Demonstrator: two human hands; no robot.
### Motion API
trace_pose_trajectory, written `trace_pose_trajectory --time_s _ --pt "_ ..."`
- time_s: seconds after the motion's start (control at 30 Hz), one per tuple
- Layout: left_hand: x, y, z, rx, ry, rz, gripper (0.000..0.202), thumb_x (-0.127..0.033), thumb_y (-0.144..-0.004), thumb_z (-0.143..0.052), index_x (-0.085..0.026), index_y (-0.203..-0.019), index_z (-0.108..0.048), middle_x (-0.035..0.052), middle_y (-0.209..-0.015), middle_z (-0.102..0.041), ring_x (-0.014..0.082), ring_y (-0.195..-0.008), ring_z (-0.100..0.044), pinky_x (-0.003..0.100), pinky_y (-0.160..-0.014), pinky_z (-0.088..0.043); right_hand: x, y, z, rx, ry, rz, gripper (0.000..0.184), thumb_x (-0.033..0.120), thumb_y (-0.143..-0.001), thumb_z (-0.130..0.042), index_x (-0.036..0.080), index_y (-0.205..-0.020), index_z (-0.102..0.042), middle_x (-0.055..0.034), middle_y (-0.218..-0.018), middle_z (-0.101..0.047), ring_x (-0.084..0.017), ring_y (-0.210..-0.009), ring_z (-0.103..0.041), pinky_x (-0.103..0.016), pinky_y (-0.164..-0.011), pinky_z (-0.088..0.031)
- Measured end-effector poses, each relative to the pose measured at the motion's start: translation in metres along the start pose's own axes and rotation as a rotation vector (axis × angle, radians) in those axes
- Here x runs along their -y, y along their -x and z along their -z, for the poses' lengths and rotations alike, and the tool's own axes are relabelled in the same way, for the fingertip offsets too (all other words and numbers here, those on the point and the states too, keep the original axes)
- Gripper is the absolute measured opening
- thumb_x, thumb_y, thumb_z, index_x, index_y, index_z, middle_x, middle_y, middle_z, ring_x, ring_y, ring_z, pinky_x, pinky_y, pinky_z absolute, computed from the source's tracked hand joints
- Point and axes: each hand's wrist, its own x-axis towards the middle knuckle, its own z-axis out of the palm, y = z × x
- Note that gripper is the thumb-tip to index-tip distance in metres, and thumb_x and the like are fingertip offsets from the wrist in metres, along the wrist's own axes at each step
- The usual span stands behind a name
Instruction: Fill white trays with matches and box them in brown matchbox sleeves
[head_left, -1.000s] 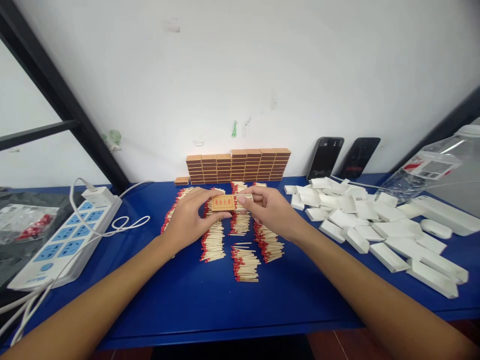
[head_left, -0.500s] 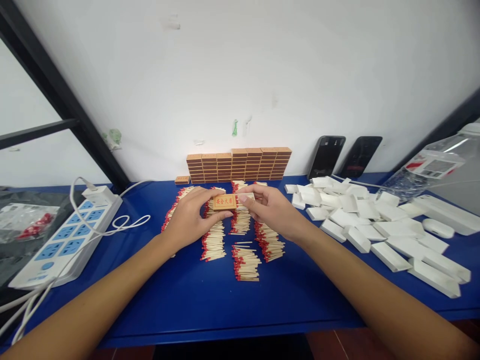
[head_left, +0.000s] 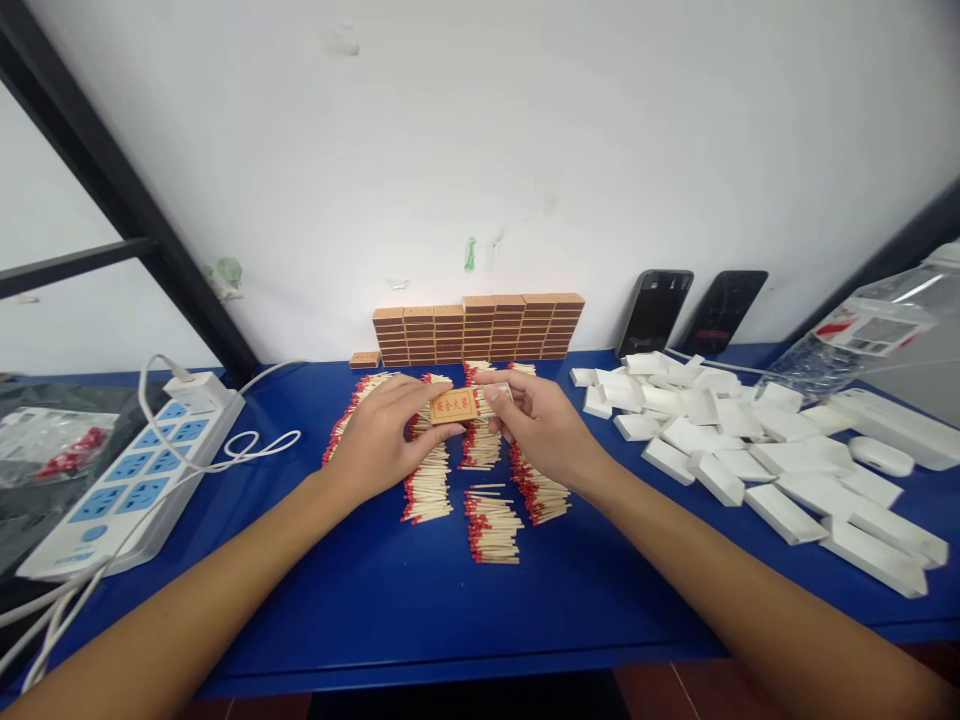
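A half-open orange matchbox with red lettering (head_left: 453, 406) is held just above the table between my two hands. My left hand (head_left: 384, 432) pinches its outer sleeve between the thumb and fingers. At the other end, my right hand (head_left: 546, 425) grips the white inner tray, which sticks out of the sleeve with red-headed matches (head_left: 481, 404) showing in it. The right thumb lies over this tray and hides part of it. Below and around the hands, several rows of loose matches (head_left: 495, 530) lie on the blue table (head_left: 360, 610).
Stacked matchboxes (head_left: 480, 335) stand against the wall, with a single matchbox (head_left: 365, 360) beside them. Empty white trays (head_left: 720, 440) are heaped on the right, near two phones (head_left: 654, 312) and a plastic bottle (head_left: 862, 335). On the left lies a power strip (head_left: 142, 475) with cables.
The matchbox has tilted a little and shifted slightly to the right, its tray end now higher. My right thumb has shifted on the tray. Both hands keep their hold.
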Motion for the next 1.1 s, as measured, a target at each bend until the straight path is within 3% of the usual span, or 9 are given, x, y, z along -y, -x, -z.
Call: trace_pose_trajectory --time_s 0.23,0.43,0.67,0.8,0.9,1.0,1.1 --pt "0.000 0.000 0.000 -0.017 0.037 0.031 0.046 -0.042 -0.089 -0.081 -0.021 -0.128 -0.069 0.0099 -0.115 -0.078 0.0243 -0.100 -0.071 0.042 -0.090 -0.059 0.004 0.002 -0.001 -0.002 0.084 0.002 0.049 0.049 -0.102 -0.055 0.013 -0.134 -0.064 0.0008 -0.065 -0.061 -0.017 -0.061 -0.059 -0.032 -0.058 -0.045" --pt "-0.006 0.003 -0.005 -0.047 0.039 0.047 0.043 -0.041 -0.091 -0.080 -0.022 -0.128 -0.070 0.0097 -0.113 -0.079 0.0247 -0.098 -0.072 0.042 -0.088 -0.059 0.001 0.005 -0.008 0.015 -0.080 -0.022 0.057 0.051 -0.103 -0.052 0.012 -0.143 -0.054 0.0021 -0.064 -0.062 -0.017 -0.059 -0.061 -0.033 -0.061 -0.051" --pt "-0.012 0.003 -0.003 -0.069 0.054 0.026 0.045 -0.036 -0.091 -0.081 -0.024 -0.133 -0.068 0.0079 -0.115 -0.079 0.0236 -0.099 -0.073 0.041 -0.088 -0.059 0.006 0.020 -0.014 0.148 -0.140 -0.075 0.079 0.066 -0.106 -0.037 0.019 -0.168 -0.021 0.0045 -0.066 -0.061 -0.019 -0.065 -0.066 -0.040 -0.079 -0.054" --pt "-0.018 0.002 -0.002 -0.032 0.096 0.036 0.043 -0.033 -0.093 -0.078 -0.024 -0.133 -0.068 0.0070 -0.116 -0.079 0.0226 -0.102 -0.073 0.040 -0.091 -0.058 0.012 0.029 -0.017 0.289 -0.180 -0.142 0.092 0.071 -0.105 -0.034 0.020 -0.171 0.004 0.0056 -0.065 -0.059 -0.019 -0.065 -0.066 -0.039 -0.076 -0.055" --pt "-0.021 0.002 -0.001 -0.044 0.094 0.028 0.039 -0.032 -0.094 -0.077 -0.023 -0.131 -0.069 0.0069 -0.114 -0.079 0.0227 -0.102 -0.074 0.040 -0.091 -0.059 0.013 0.031 -0.018 0.341 -0.195 -0.139 0.096 0.070 -0.105 -0.035 0.020 -0.169 0.015 0.0062 -0.065 -0.057 -0.018 -0.064 -0.064 -0.036 -0.073 -0.055" --pt "-0.022 0.001 0.000 -0.058 0.069 0.013 0.037 -0.034 -0.095 -0.076 -0.024 -0.130 -0.070 0.0067 -0.114 -0.080 0.0235 -0.103 -0.075 0.041 -0.091 -0.060 0.011 0.028 -0.020 0.348 -0.206 -0.141 0.095 0.069 -0.105 -0.038 0.021 -0.169 0.013 0.0068 -0.066 -0.056 -0.017 -0.063 -0.062 -0.035 -0.072 -0.056" --pt "-0.021 0.000 0.001 -0.116 0.014 0.048 0.037 -0.033 -0.093 -0.078 -0.023 -0.127 -0.070 0.0069 -0.115 -0.080 0.0240 -0.102 -0.075 0.042 -0.092 -0.061 0.004 0.024 -0.024 0.231 -0.226 -0.152 0.093 0.067 -0.102 -0.048 0.025 -0.170 0.001 0.0012 -0.082 -0.065 -0.016 -0.059 -0.061 -0.034 -0.063 -0.057"
